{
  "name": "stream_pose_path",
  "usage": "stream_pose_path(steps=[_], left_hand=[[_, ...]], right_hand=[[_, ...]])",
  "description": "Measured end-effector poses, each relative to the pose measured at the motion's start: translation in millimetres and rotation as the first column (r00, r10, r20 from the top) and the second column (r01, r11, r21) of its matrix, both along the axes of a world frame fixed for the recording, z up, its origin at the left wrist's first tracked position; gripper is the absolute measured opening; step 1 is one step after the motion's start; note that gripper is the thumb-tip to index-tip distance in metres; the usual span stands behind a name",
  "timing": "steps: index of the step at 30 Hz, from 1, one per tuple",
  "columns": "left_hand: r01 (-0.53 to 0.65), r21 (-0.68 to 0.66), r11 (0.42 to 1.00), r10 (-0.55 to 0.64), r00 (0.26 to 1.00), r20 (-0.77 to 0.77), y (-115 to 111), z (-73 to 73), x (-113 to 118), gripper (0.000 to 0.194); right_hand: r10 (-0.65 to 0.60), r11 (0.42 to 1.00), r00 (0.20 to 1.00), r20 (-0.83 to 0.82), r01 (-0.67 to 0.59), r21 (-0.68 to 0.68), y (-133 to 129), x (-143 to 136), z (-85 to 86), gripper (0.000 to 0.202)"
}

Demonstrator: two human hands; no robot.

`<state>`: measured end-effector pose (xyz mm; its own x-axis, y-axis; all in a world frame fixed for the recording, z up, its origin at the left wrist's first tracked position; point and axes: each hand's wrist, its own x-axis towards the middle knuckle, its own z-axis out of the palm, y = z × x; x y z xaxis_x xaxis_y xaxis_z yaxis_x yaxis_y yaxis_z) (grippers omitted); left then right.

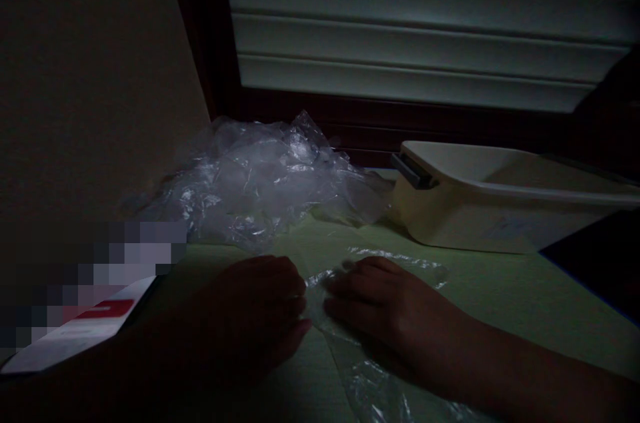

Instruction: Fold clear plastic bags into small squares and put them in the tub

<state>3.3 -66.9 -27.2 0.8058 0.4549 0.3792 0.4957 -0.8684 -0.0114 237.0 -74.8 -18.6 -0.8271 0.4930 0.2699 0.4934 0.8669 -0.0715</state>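
Observation:
A clear plastic bag (377, 391) lies on the green table surface (505, 300), running between and below my hands. My right hand (383, 306) rests over the bag with its fingers bent and pointing left; something small shows at its fingertips, too dark to make out. Just left of it is my left hand (265, 313), with curled fingers at the bag's left edge. The room is dim, and whether the left fingers grip the plastic is hidden.
Behind my hands a heap of crumpled clear plastic bags (265, 176) leans toward the wall. At the right stands a cream plastic bin (465, 213) with a dark handle. A white and red printed item (95, 323) lies at the left, partly pixelated. Behind is a slatted shutter (400, 30).

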Motion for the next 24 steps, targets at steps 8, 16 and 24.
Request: stream_pose_path(steps=[8, 16, 24], left_hand=[[0.01, 0.083, 0.997, -0.005, 0.998, -0.063, -5, 2.4, 0, 0.035], [0.005, 0.153, 0.988, -0.002, 1.0, -0.02, -6, 0.5, 2, 0.038], [0.036, 0.124, 0.992, -0.03, 0.998, -0.051, -10, 8.4, 4, 0.037]], right_hand=[[-0.037, 0.998, 0.997, 0.071, 0.041, -0.051, 2, 6, 7.1, 0.017], [-0.155, 0.984, 0.979, 0.129, 0.165, -0.068, 6, 11, 15.6, 0.015], [-0.068, 0.994, 0.997, -0.022, 0.066, -0.092, 1, 10, 16.9, 0.041]])
